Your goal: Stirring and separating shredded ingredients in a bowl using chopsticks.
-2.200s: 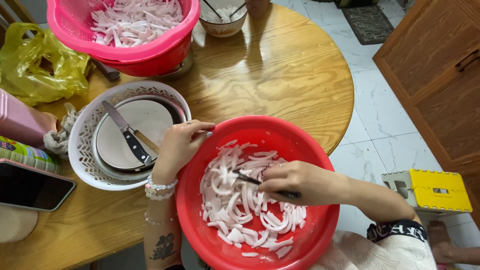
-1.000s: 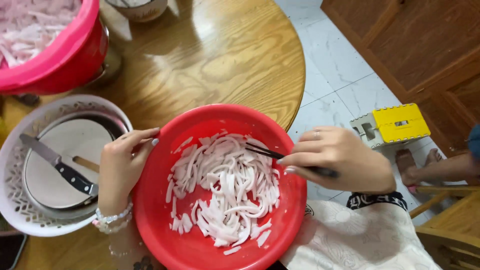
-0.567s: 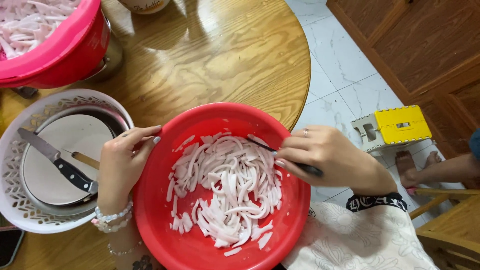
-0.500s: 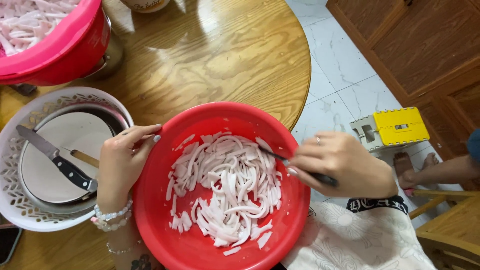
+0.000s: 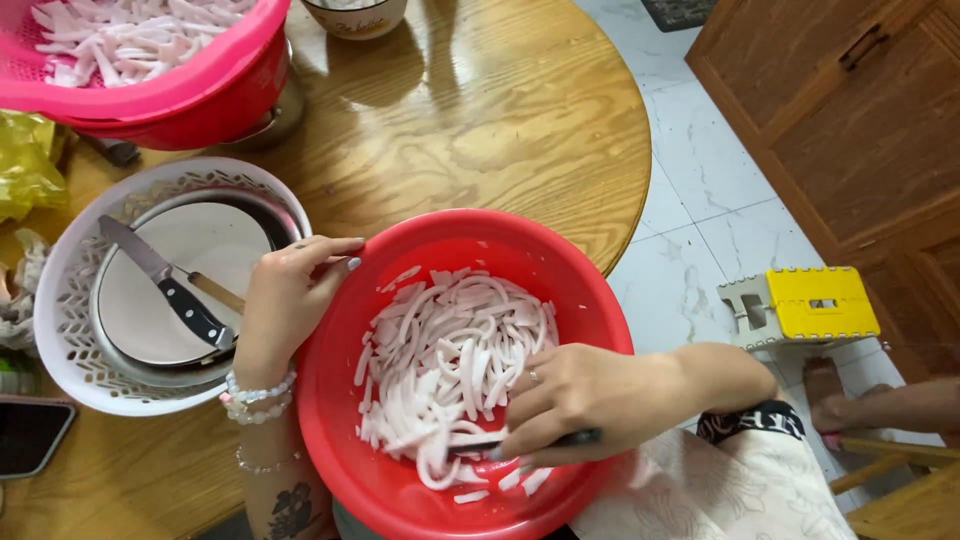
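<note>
- The right hand (image 5: 590, 400) is sitting low and right of centre in the frame, inside the red basin (image 5: 570, 290), with its fingers clenched around a thin dark utensil (image 5: 520, 441).
- The utensil's tip is lying among the pale pink strips (image 5: 450, 360) that are filling the middle of the basin; what kind of tool it is cannot be told.
- The left hand (image 5: 285, 305) is gripping the basin's left rim, with the thumb and fingers curled over the edge and beaded bracelets (image 5: 255, 395) circling the wrist below it.
- The red basin is taking up the lower centre of the frame, resting on the near edge of the round wooden table (image 5: 480, 120).
- A white lattice basket (image 5: 65, 290) is standing just beside the left hand, at the left of the frame, holding a shallow metal dish (image 5: 170, 300).
- A black-handled knife (image 5: 165, 285) is lying across that dish, its blade pointing toward the upper left.
- A pink colander (image 5: 150, 90) nested in a red bowl is sitting in the upper left corner, holding more of the same pale strips.
- A yellow plastic bag (image 5: 25, 165) is showing at the left edge, and a dark phone (image 5: 30, 435) is lying at the lower left.
- A yellow and grey folding stool (image 5: 800, 305) is standing on the white tiled floor (image 5: 700, 190) at the right, near a wooden cabinet (image 5: 860, 120).
- Another person's bare foot (image 5: 830, 390) is resting at the lower right, well apart from both hands.
</note>
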